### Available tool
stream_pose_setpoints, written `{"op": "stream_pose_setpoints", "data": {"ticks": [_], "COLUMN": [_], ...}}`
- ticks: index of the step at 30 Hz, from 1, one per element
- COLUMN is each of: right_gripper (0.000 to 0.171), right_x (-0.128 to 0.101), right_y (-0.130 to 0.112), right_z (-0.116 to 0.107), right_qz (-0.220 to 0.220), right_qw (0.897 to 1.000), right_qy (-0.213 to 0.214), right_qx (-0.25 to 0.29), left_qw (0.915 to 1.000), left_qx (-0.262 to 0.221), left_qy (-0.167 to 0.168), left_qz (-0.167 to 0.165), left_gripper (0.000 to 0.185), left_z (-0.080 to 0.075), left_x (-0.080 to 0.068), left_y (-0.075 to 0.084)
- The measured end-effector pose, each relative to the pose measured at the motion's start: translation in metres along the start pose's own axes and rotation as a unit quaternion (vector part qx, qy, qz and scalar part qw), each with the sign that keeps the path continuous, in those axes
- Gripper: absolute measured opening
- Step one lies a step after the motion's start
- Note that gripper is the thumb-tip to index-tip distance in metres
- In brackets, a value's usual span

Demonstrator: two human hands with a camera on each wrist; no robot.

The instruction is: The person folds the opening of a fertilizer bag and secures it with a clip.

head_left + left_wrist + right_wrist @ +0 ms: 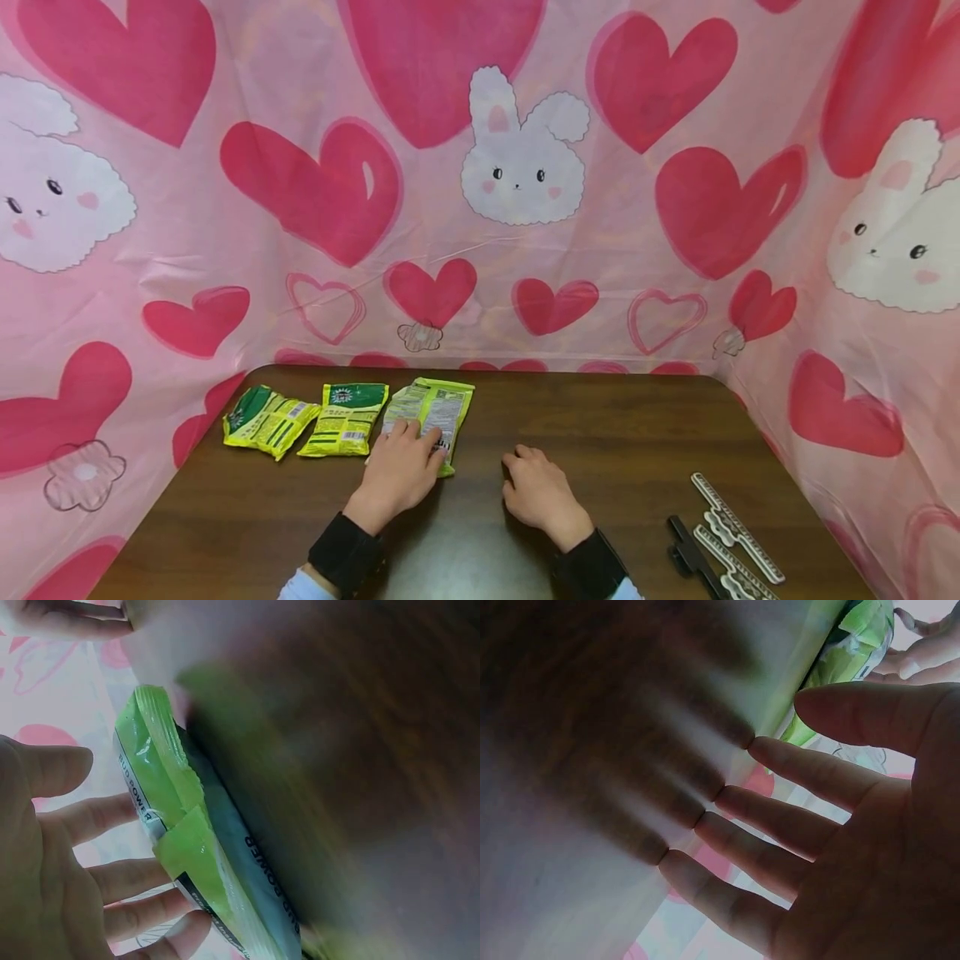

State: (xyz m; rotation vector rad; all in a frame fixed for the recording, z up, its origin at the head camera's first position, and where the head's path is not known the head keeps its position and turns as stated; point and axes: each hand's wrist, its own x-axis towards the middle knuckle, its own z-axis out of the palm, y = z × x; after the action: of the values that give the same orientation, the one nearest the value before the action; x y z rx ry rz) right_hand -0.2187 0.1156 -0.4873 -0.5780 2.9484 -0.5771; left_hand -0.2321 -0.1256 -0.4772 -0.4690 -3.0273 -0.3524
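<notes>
A light green plastic packet (444,408) with a grey printed panel lies on the dark wooden table. Its edge carries the word POWER in the left wrist view, where the packet (176,832) looks puffed. My left hand (401,467) rests with its fingertips on the near part of the packet, fingers spread and only slightly bent. To the right of it, my right hand (542,493) touches the bare tabletop with its fingertips and holds nothing. In the right wrist view its fingers (780,825) are loosely extended.
Two yellow and green packets, one in the middle (345,421) and one tilted (268,421), lie left of the light green one. At the right front lie two white ruler-like clips (738,529) and a black clip (696,557). A pink heart-patterned cloth (517,250) surrounds the table.
</notes>
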Motion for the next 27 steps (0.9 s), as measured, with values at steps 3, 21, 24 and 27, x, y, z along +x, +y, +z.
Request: {"op": "stream_pose_setpoints", "data": {"ticks": [3, 21, 24, 27], "right_gripper": [0.038, 0.04, 0.04, 0.04], "right_x": [0.001, 0.001, 0.001, 0.001], "right_y": [0.0, -0.003, -0.003, -0.003], "right_z": [0.002, -0.006, -0.004, -0.003], "right_qz": [0.003, 0.018, 0.018, 0.017], "right_qw": [1.0, 0.999, 0.999, 0.999], "right_qy": [-0.007, -0.03, -0.03, -0.027], "right_qx": [-0.003, 0.027, 0.025, 0.025], "left_qw": [1.0, 0.9988, 0.9987, 0.9983], "left_qx": [0.006, 0.046, 0.046, 0.052], "left_qy": [-0.005, 0.001, -0.005, -0.007], "left_qz": [0.004, 0.018, 0.022, 0.025], "left_gripper": [0.047, 0.043, 0.045, 0.044], "left_z": [0.0, -0.001, -0.001, -0.001], "left_x": [-0.001, -0.002, -0.003, -0.004], "left_y": [0.002, 0.011, 0.011, 0.011]}}
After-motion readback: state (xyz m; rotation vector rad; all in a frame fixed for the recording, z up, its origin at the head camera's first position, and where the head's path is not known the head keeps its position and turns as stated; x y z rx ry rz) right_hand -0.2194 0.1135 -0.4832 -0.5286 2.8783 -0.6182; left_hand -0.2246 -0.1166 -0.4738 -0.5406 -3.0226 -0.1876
